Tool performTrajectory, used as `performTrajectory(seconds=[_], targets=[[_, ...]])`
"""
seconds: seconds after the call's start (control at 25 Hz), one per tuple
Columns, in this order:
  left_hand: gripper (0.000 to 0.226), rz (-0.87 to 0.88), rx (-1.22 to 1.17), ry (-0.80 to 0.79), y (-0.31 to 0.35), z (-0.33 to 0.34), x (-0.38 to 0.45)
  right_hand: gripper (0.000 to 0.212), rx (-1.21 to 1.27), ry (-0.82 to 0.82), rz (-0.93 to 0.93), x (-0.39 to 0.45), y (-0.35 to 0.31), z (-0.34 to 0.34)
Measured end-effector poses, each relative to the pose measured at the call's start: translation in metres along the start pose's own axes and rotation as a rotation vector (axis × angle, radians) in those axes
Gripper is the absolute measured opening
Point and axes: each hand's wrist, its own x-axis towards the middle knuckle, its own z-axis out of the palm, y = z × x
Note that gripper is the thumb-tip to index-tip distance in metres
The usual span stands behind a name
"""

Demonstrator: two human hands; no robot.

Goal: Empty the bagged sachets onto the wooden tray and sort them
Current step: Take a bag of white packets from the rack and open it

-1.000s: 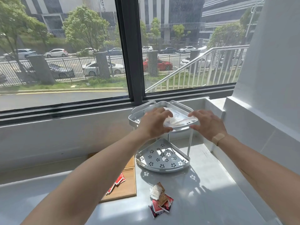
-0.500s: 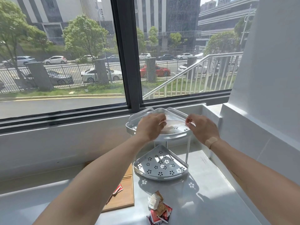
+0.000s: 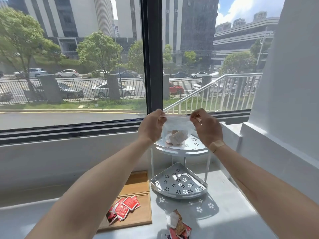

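Note:
A clear plastic bag (image 3: 177, 124) with white and brown sachets (image 3: 177, 137) in its bottom hangs above the top shelf of a white two-tier corner rack (image 3: 183, 150). My left hand (image 3: 151, 125) pinches the bag's upper left corner and my right hand (image 3: 206, 125) pinches its upper right corner. Down on the counter lies a wooden tray (image 3: 138, 182) with several red sachets (image 3: 124, 208) on its near half.
A small pile of red, white and brown sachets (image 3: 178, 225) lies on the grey counter (image 3: 224, 218) right of the tray. The rack's lower shelf (image 3: 179, 184) holds nothing. A window runs behind, and a white wall stands close on the right.
Both hands took the bag by its top corners and lifted it off the rack's top shelf. The view tilted upward.

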Motion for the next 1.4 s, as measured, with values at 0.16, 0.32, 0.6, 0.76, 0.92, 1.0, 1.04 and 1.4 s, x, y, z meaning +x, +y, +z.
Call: performTrajectory(seconds=[0.16,0.32,0.6,0.76,0.92,1.0,1.04,1.4], targets=[[0.011,0.001,-0.076,0.048,-0.011,-0.045,-0.012,0.005,0.084,0.022,-0.053,-0.009,-0.042,0.006],[0.012,-0.006,-0.143,0.038,-0.043,-0.088,-0.056,0.007,0.223,-0.075,-0.075,-0.044,-0.078,0.024],[0.004,-0.289,-0.345,-0.042,-0.132,-0.116,-0.227,0.019,0.408,-0.481,0.032,-0.181,-0.102,0.074],[0.008,-0.52,-0.375,-0.09,-0.164,-0.116,-0.309,0.023,0.411,-0.651,0.125,-0.254,-0.104,0.099],[0.015,-0.653,-0.334,-0.143,-0.181,-0.11,-0.367,0.021,0.398,-0.779,0.22,-0.316,-0.104,0.109],[0.013,-0.709,-0.327,-0.168,-0.185,-0.105,-0.386,0.022,0.386,-0.818,0.272,-0.34,-0.103,0.107],[0.013,-0.735,-0.333,-0.175,-0.186,-0.103,-0.392,0.022,0.38,-0.828,0.298,-0.35,-0.103,0.105],[0.017,-0.986,-0.32,0.02,-0.157,-0.092,-0.406,0.014,0.25,-0.666,0.271,-0.397,-0.123,0.09]])
